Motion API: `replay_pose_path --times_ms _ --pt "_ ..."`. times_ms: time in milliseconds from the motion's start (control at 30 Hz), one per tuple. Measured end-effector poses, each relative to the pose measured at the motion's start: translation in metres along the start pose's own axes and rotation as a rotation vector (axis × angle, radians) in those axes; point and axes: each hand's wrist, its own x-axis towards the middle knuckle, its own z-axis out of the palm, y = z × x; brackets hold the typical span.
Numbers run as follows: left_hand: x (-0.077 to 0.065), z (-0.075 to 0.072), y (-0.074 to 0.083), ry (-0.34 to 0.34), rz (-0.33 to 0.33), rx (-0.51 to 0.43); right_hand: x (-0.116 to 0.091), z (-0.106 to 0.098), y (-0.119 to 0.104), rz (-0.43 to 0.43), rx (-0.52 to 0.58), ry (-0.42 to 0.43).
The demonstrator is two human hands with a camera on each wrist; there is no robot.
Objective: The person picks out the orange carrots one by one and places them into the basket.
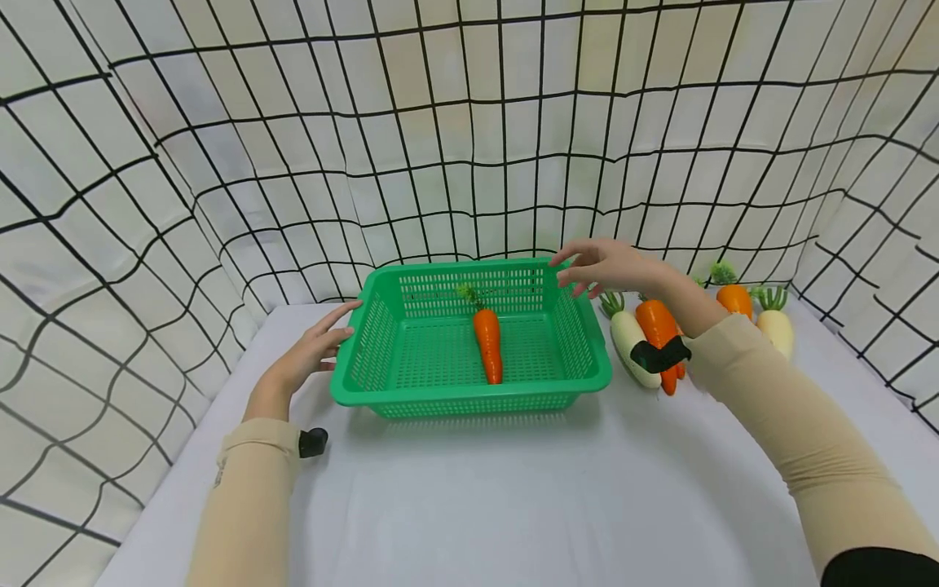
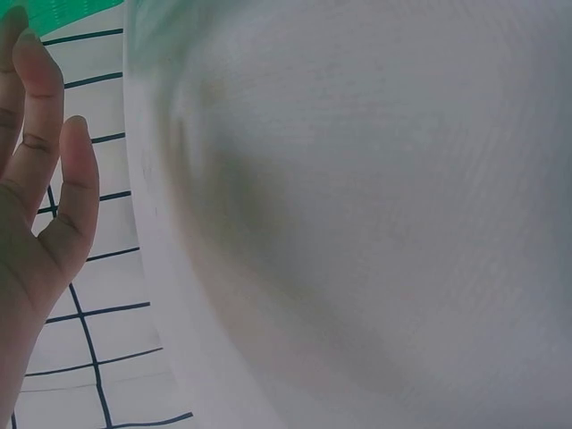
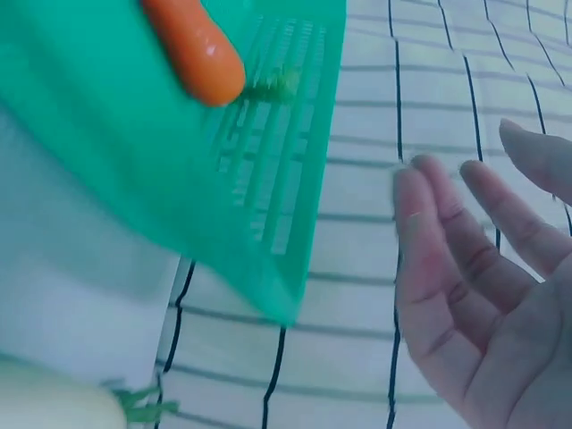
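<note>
A green plastic basket (image 1: 440, 398) stands on the white table, with one orange carrot (image 1: 488, 346) lying inside it, its leafy top toward the back wall. My left hand (image 1: 308, 352) is at the basket's left side, fingers extended with the fingertips right at the rim. Over the back right corner hovers my right hand (image 1: 612, 267), fingers loosely bent and nothing in them. The right wrist view shows that hand (image 3: 487, 286) beside the basket's corner (image 3: 286, 295), with a gap between them. In the left wrist view the left hand's fingers (image 2: 40, 134) reach up toward the green basket.
Right of the basket lie a white radish (image 1: 629, 342) and carrots (image 1: 658, 320), partly behind my right forearm. Farther right are another carrot (image 1: 735, 300) and a white radish (image 1: 776, 330). A black wire grid (image 1: 506, 167) over white cloth encloses the table (image 1: 469, 497) at back and sides.
</note>
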Motion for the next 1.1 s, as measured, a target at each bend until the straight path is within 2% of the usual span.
replay_pose_path --times_ms 233,467,600,867,1100 --pt "0.000 0.001 0.001 0.004 -0.008 0.004 -0.030 -0.013 0.028 0.014 -0.008 0.164" --pt "0.000 0.000 0.000 0.003 -0.001 0.001 -0.055 -0.018 0.061 0.035 -0.218 0.283" --pt "0.000 -0.001 0.000 0.003 -0.001 0.007 -0.062 -0.016 0.081 0.077 -0.265 0.343" --pt "-0.001 0.000 0.000 0.010 0.000 0.015 -0.067 -0.010 0.116 0.187 -0.314 0.372" --pt "0.000 0.000 0.000 0.007 0.002 0.014 -0.063 -0.003 0.127 0.255 -0.278 0.367"
